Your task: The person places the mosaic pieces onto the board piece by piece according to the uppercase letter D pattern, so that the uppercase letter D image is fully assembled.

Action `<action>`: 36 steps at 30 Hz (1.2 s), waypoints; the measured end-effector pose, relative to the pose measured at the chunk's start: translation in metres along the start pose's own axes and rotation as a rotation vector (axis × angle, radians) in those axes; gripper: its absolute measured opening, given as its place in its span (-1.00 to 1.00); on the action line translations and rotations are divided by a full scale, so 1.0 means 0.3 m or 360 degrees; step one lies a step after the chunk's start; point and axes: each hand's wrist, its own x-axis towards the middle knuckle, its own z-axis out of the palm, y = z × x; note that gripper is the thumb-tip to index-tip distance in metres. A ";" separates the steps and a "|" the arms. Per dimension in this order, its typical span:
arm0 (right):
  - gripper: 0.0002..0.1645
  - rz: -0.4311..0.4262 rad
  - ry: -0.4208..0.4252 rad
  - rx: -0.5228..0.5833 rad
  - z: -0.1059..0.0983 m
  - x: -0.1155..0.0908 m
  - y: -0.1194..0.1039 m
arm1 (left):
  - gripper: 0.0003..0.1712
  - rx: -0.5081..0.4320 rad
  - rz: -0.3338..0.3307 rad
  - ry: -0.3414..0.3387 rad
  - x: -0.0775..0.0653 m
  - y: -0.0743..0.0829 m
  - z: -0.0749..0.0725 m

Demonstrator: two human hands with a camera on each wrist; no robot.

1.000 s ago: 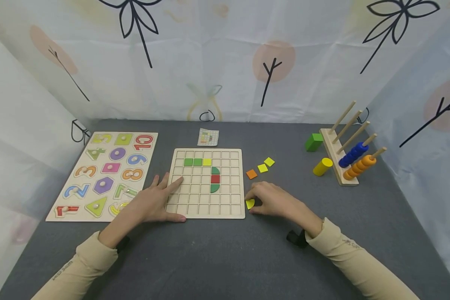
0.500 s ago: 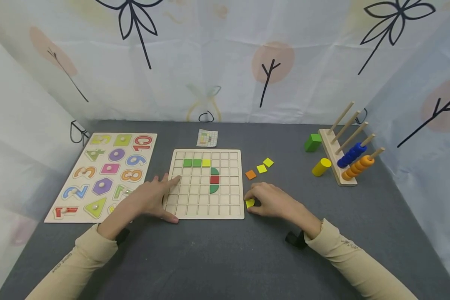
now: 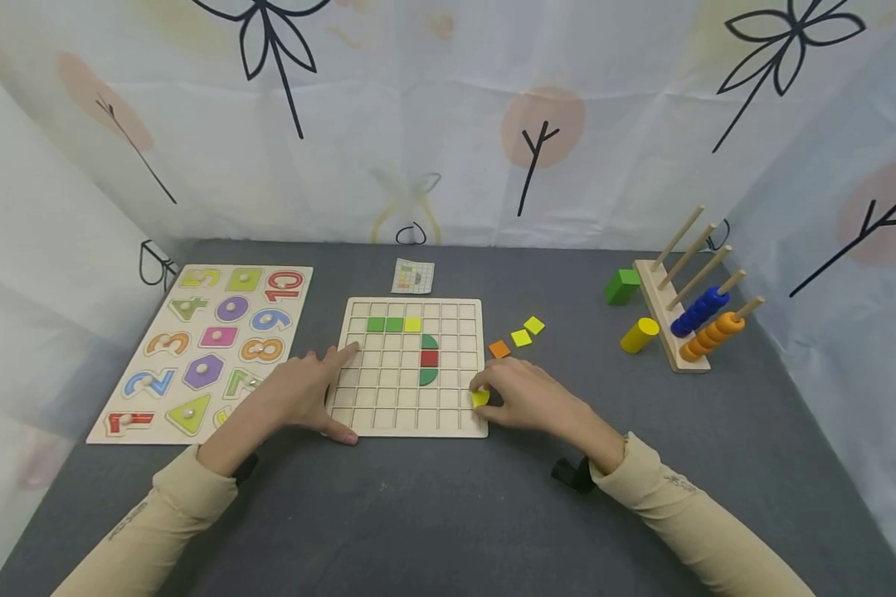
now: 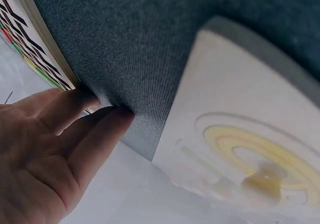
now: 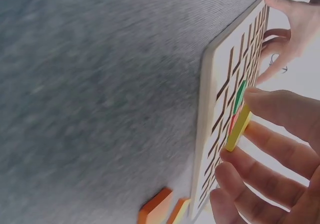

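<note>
My right hand (image 3: 526,396) pinches a yellow tile (image 5: 239,128) between thumb and fingers, over the right edge of the wooden grid board (image 3: 388,410). My left hand (image 3: 302,394) lies at the board's left edge, fingers spread and fairly straight, with the thumb at the near left corner. Set in the grid are two green squares (image 3: 384,324) beside a yellow square (image 3: 413,324). Lower down, a red square (image 3: 429,358) sits between two rounded green pieces (image 3: 429,377). Right of the board lie an orange tile (image 3: 499,349) and two yellow tiles (image 3: 521,337).
A number and shape puzzle board (image 3: 220,336) lies at the left. Behind the grid is a small pattern card (image 3: 413,275). On the right stand a peg rack (image 3: 672,319) with blue and orange beads, a green block (image 3: 623,287) and a yellow cylinder (image 3: 640,335).
My right hand has moved left with the yellow tile, from the table beside the grid board to over its right edge. The left hand has shifted only slightly.
</note>
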 end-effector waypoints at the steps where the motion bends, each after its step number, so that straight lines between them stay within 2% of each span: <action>1: -0.70 -0.0009 0.0005 -0.0001 0.001 0.004 -0.005 | 0.58 0.0016 0.0002 0.0010 0.001 -0.001 0.001; 9: -0.73 0.0004 0.0003 0.0014 0.014 0.046 -0.042 | 0.59 0.0046 -0.0004 0.0009 0.003 0.001 -0.003; 22: -0.72 -0.0104 0.0013 0.0022 0.048 0.132 -0.109 | 0.58 0.0019 0.0000 0.0034 0.003 -0.005 0.006; 27: -0.78 -0.0138 0.0016 -0.0004 0.062 0.165 -0.132 | 0.58 0.0020 0.0006 0.0044 0.003 -0.005 0.007; 36: -0.73 -0.0080 -0.0022 -0.0006 0.086 0.210 -0.153 | 0.58 0.0025 -0.0004 0.0046 0.002 -0.006 0.007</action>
